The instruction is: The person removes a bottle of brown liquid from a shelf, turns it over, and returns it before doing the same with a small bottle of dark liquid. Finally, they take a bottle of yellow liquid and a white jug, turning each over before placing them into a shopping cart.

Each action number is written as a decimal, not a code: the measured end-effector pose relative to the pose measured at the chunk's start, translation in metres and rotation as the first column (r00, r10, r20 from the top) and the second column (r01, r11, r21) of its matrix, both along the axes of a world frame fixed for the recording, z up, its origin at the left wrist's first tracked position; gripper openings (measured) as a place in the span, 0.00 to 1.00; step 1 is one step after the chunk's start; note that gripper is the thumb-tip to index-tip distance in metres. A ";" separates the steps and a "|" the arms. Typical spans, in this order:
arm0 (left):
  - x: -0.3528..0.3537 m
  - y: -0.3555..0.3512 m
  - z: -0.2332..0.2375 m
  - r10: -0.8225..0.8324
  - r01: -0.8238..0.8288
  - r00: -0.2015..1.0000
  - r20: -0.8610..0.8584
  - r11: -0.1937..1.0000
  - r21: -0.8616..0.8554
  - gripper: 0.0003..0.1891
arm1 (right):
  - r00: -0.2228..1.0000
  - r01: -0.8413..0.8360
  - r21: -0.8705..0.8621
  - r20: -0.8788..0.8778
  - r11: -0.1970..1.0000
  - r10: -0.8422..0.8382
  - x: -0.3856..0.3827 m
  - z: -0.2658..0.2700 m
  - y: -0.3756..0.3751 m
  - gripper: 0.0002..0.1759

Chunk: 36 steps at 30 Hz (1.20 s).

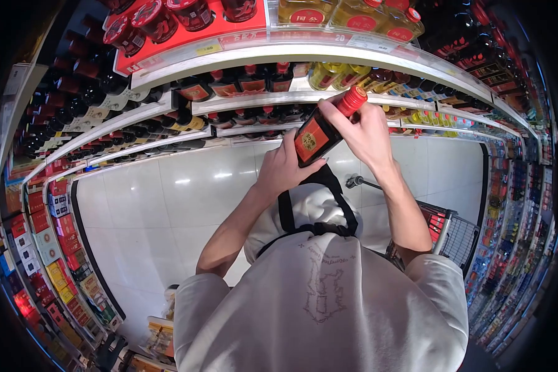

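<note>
A dark bottle [316,140] with a red cap and a red-orange label is held tilted in front of my body, its cap end up and to the right. My left hand [285,166] wraps round its lower part, the thumb along the base. My right hand [364,131] grips the neck just below the cap, fingers bent round it; some of those fingers are hidden behind the bottle. Past the hands, similar dark bottles with red caps [252,80] stand on the shelf.
Shelves [242,57] of bottles curve round ahead and to both sides. Red cup-shaped packs [155,20] and amber bottles [361,18] sit on the top shelf. A shopping cart [456,235] stands at my right on the pale tiled floor [142,204]. Boxes [59,273] line the left shelves.
</note>
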State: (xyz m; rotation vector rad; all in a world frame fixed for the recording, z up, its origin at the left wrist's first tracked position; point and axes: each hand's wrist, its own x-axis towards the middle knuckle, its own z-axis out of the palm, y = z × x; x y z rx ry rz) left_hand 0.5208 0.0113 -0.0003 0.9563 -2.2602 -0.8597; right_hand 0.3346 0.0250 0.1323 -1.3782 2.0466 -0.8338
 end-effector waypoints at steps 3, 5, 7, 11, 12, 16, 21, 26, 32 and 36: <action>-0.010 -0.004 -0.015 0.008 -0.009 1.000 0.017 0.998 0.061 0.50 | 0.998 0.009 -0.110 -0.057 0.994 -0.015 0.001 -0.012 -0.010 0.22; -0.016 -0.002 -0.022 0.019 -0.021 1.000 0.020 0.996 0.086 0.51 | 0.998 0.010 -0.167 -0.062 0.986 -0.021 -0.001 -0.014 -0.015 0.24; -0.021 -0.001 -0.028 0.012 -0.003 0.999 -0.038 0.971 0.238 0.51 | 0.998 -0.018 -0.146 -0.060 0.989 0.010 -0.004 -0.014 -0.017 0.22; -0.025 -0.001 -0.049 -0.080 0.124 0.952 -0.295 0.983 0.133 0.45 | 0.996 -0.037 -0.144 -0.081 0.989 0.026 -0.010 -0.014 -0.012 0.20; -0.022 0.000 -0.048 -0.005 0.277 0.890 -0.456 0.800 0.532 0.41 | 0.996 -0.050 -0.144 -0.082 0.988 0.039 -0.013 -0.018 -0.009 0.18; -0.024 -0.007 -0.025 0.218 0.528 0.832 -0.510 -0.029 0.849 0.43 | 0.977 -0.214 -0.372 -0.084 0.903 0.197 -0.019 -0.036 -0.002 0.13; -0.029 -0.021 -0.043 0.108 0.409 0.912 -0.395 -0.283 0.867 0.33 | 0.823 -0.566 -0.304 -0.257 0.767 0.506 -0.024 -0.037 0.008 0.09; -0.042 -0.007 -0.055 0.435 0.366 0.859 -0.269 -0.155 0.918 0.30 | 0.795 -0.593 -0.254 -0.338 0.764 0.505 -0.019 -0.045 0.006 0.13; -0.054 -0.018 -0.061 0.654 0.238 0.731 -0.195 0.023 0.971 0.31 | 0.892 -0.370 -0.234 -0.359 0.899 0.274 -0.013 -0.063 0.012 0.19; -0.073 -0.034 -0.069 0.739 0.276 0.620 -0.265 0.110 0.955 0.32 | 0.983 -0.015 -0.066 -0.183 0.998 0.003 -0.002 -0.060 0.005 0.23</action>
